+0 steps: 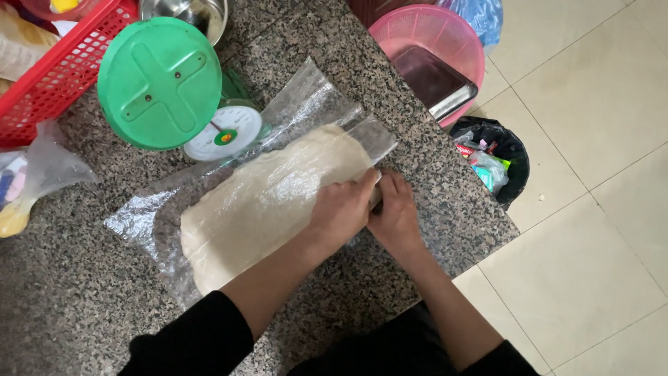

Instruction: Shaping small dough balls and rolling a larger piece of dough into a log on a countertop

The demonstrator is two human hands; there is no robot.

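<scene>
Pressing left hand [342, 207] flat on bagged dough [268, 202], pinning it; right hand [395, 212] pinching clear bag [316, 104] edge beside it, seemingly for sealing

Black sleeves [191, 341] — pushed up — bare forearms

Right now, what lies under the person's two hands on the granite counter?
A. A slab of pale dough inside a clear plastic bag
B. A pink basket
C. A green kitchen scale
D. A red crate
A: the left hand and right hand press on the end of the pale dough, which is wrapped in the clear plastic bag.
</scene>
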